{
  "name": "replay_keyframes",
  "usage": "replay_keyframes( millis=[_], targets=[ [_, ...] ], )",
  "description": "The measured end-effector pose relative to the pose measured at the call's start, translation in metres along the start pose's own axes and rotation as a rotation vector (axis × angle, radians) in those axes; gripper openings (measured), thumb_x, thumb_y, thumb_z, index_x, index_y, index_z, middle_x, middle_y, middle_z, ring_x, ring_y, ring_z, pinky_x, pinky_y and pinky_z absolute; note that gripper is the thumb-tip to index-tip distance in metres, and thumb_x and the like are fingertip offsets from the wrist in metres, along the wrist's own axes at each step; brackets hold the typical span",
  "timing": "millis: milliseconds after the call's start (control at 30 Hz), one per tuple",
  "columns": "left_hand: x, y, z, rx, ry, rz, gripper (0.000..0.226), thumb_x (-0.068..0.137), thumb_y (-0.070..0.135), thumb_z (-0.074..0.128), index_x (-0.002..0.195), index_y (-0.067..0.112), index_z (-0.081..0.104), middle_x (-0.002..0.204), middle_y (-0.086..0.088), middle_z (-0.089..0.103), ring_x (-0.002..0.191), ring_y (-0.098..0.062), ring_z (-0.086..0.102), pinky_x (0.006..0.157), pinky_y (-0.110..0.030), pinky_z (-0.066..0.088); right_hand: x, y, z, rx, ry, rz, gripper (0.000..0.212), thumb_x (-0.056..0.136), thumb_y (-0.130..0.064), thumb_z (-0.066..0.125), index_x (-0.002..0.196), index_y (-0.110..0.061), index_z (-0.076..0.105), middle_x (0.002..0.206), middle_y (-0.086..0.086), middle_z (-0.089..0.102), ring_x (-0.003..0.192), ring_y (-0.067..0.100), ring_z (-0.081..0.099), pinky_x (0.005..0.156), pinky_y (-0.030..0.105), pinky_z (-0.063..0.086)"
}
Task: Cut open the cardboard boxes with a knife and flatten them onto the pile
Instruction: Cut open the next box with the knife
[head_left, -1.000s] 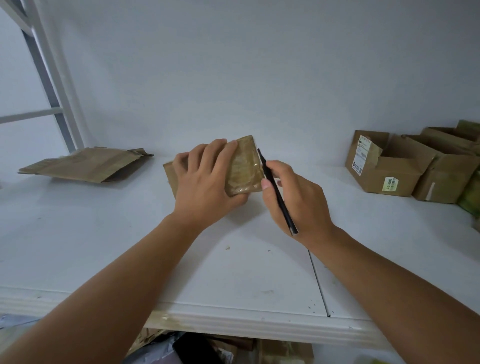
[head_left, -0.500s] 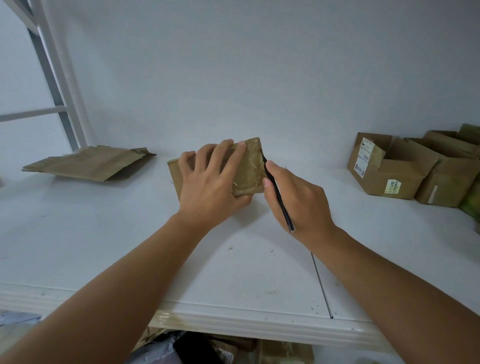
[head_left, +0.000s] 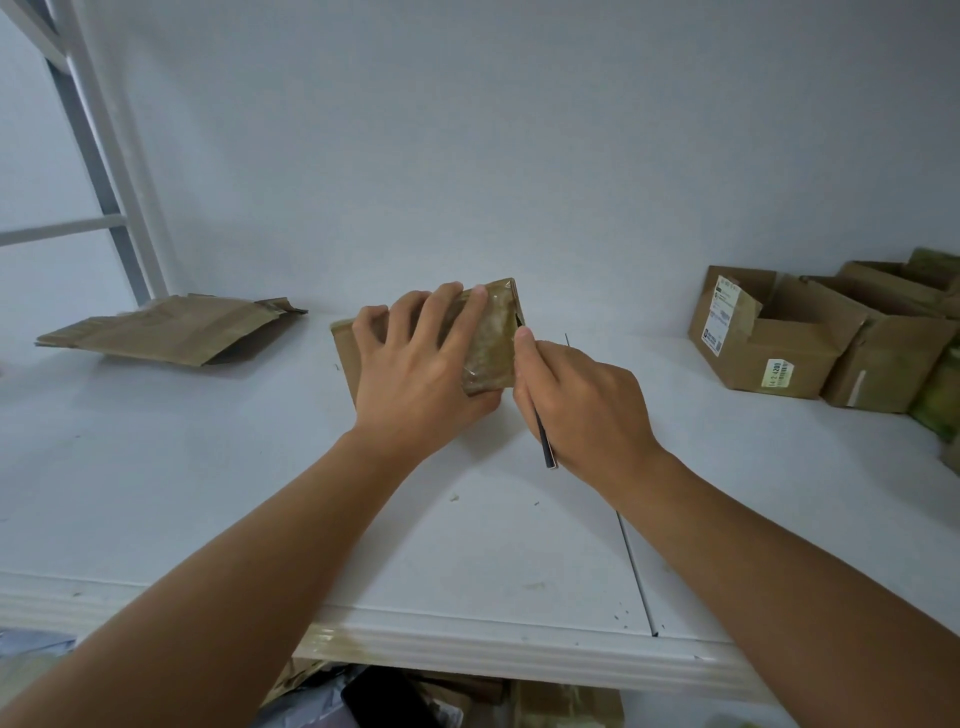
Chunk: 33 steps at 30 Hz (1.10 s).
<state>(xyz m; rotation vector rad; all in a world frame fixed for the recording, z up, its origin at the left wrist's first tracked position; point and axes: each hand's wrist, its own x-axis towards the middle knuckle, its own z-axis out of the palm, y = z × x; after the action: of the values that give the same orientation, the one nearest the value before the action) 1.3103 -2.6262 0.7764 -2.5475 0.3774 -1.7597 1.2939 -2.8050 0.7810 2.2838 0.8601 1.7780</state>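
Right at the middle of the white surface (head_left: 260, 467), about 12 o'clock from the person, sat the small taped cardboard box (head_left: 491, 338) they were working on. The left hand (head_left: 421, 364) was spread over its top, fingers laid flat and pressing it down rather than curled round it, so that grip was basically open and just pinning the thing. The right hand (head_left: 582, 400) had a closed grip on a thin black knife (head_left: 543, 444), fingers wrapped round the handle, thumb up near the blade end, tip poking into the box's right-hand edge where the shiny tape ran. Couldn't really see the blade itself, too small and half hidden by the thumb.

So I'd say this was the cutting step, slicing the tape seam on that side, not yet flattening. Next move probably needs the knife drawn along the seam while the left hand keeps the box from skidding, with those fingertips kept out of the blade's path.

Over at 10 o'clock lay the pile of flattened cardboard (head_left: 171, 332), well apart from the box. At 2 to 3 o'clock a cluster of open boxes (head_left: 779, 343) waited, untouched as far as I could tell.
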Motion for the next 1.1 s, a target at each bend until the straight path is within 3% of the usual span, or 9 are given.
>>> replay_keyframes(
  millis=[167,367,533,733,967,1100],
  targets=[
    [0.0,0.0,-0.002,0.009,-0.013,-0.021,0.072,0.069,0.053,0.068,0.132,0.018,0.062,0.129,-0.005,0.062,0.111,-0.031,0.059,0.092,-0.052,0.038,0.002,0.001,-0.002,0.02,-0.071,0.003,0.028,0.085,-0.007,0.06,0.109,0.005,0.069,0.062,0.003,0.056,0.047,0.018,0.05,0.038,0.025,0.03],
    [0.001,0.002,0.0,0.009,-0.008,-0.046,0.074,0.066,0.054,0.071,0.132,0.019,0.063,0.126,-0.004,0.063,0.109,-0.03,0.06,0.092,-0.052,0.039,0.003,0.001,-0.002,0.096,-0.127,0.021,0.03,0.091,-0.008,0.048,0.109,0.007,0.067,0.059,0.005,0.053,0.044,0.02,0.047,0.039,0.026,0.031],
    [0.001,0.003,0.002,0.01,0.002,-0.07,0.076,0.064,0.055,0.073,0.131,0.02,0.064,0.125,-0.003,0.063,0.108,-0.03,0.061,0.092,-0.051,0.038,0.002,0.002,-0.003,0.165,-0.151,0.039,0.029,0.082,-0.001,0.063,0.109,0.01,0.067,0.058,0.007,0.053,0.043,0.023,0.046,0.036,0.028,0.036],
    [0.001,0.005,0.002,-0.006,-0.008,-0.107,0.075,0.067,0.054,0.072,0.132,0.019,0.063,0.126,-0.005,0.063,0.11,-0.032,0.06,0.093,-0.051,0.037,0.0,0.004,-0.01,0.246,-0.235,0.048,0.046,0.086,-0.004,0.03,0.109,0.012,0.066,0.058,0.007,0.055,0.044,0.025,0.048,0.035,0.029,0.037],
    [0.001,0.002,0.0,-0.023,-0.041,-0.146,0.077,0.067,0.056,0.072,0.134,0.019,0.061,0.129,-0.006,0.061,0.113,-0.033,0.058,0.095,-0.051,0.035,0.0,0.003,-0.015,0.265,-0.312,0.057,0.051,0.087,-0.006,0.024,0.113,0.012,0.064,0.059,0.007,0.057,0.046,0.025,0.049,0.038,0.03,0.04],
    [0.001,0.002,-0.001,-0.038,-0.065,-0.153,0.078,0.067,0.056,0.071,0.135,0.019,0.061,0.13,-0.006,0.061,0.114,-0.033,0.057,0.096,-0.052,0.035,-0.002,0.003,-0.013,0.325,-0.37,0.084,0.036,0.091,-0.003,0.041,0.118,0.011,0.061,0.059,0.006,0.055,0.048,0.025,0.048,0.04,0.033,0.042]
  ],
)
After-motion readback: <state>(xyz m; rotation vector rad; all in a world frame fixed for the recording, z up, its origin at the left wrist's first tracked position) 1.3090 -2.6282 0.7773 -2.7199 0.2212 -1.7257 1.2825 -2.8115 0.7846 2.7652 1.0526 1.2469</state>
